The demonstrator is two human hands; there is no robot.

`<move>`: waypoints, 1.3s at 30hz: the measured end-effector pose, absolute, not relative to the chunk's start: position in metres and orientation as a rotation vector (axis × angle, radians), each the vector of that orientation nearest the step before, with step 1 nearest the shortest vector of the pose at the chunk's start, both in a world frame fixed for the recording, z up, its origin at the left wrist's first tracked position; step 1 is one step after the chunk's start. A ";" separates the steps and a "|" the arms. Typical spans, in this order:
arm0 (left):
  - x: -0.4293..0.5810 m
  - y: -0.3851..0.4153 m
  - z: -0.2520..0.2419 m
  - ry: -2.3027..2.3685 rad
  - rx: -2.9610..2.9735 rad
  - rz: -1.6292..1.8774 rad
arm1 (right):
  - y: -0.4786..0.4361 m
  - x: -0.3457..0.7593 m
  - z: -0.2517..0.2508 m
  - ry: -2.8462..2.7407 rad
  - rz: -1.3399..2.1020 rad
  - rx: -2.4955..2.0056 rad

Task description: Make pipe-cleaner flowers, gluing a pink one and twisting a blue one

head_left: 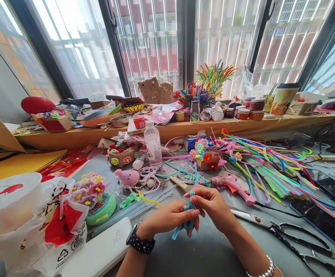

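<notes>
My left hand (170,217) and my right hand (210,204) meet at the middle of the grey table, both pinched on a light blue pipe cleaner (188,223) that is bent into loops between the fingers. One end of it sticks up above my fingers and another trails down to the left. A black dotted watch sits on my left wrist and a bead bracelet on my right. A pink glue gun (233,184) lies just beyond my right hand.
Black scissors (285,234) lie to the right, beside a dark tablet (323,221). Loose coloured pipe cleaners (271,169) spread at the right. A clear bottle (152,144), flower baskets (122,154), a white plastic bag (25,219) and a white power bank (98,252) fill the left.
</notes>
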State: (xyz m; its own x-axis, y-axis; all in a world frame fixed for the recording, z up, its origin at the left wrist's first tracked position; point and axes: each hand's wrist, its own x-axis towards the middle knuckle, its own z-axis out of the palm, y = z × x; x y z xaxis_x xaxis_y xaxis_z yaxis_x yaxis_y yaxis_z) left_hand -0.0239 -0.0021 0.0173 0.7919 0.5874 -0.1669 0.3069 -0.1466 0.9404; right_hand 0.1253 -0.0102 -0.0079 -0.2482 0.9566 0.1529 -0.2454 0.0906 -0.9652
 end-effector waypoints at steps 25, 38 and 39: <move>-0.027 0.008 0.015 0.861 1.559 0.843 | -0.002 0.134 -0.015 -0.898 1.233 -0.814; -0.028 0.012 0.019 1.198 1.628 0.970 | -0.003 0.132 -0.012 -1.054 1.260 -0.870; -0.028 0.013 0.018 1.196 1.618 0.977 | -0.004 0.132 -0.012 -1.076 1.269 -0.862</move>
State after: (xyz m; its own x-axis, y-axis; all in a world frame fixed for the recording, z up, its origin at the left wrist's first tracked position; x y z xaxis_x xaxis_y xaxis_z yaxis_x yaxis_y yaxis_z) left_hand -0.0276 0.0128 0.0182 0.2290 0.9692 0.0904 0.2818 -0.1549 0.9469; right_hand 0.1315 -0.0036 -0.0120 -0.0230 0.9894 0.1435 -0.3034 0.1298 -0.9440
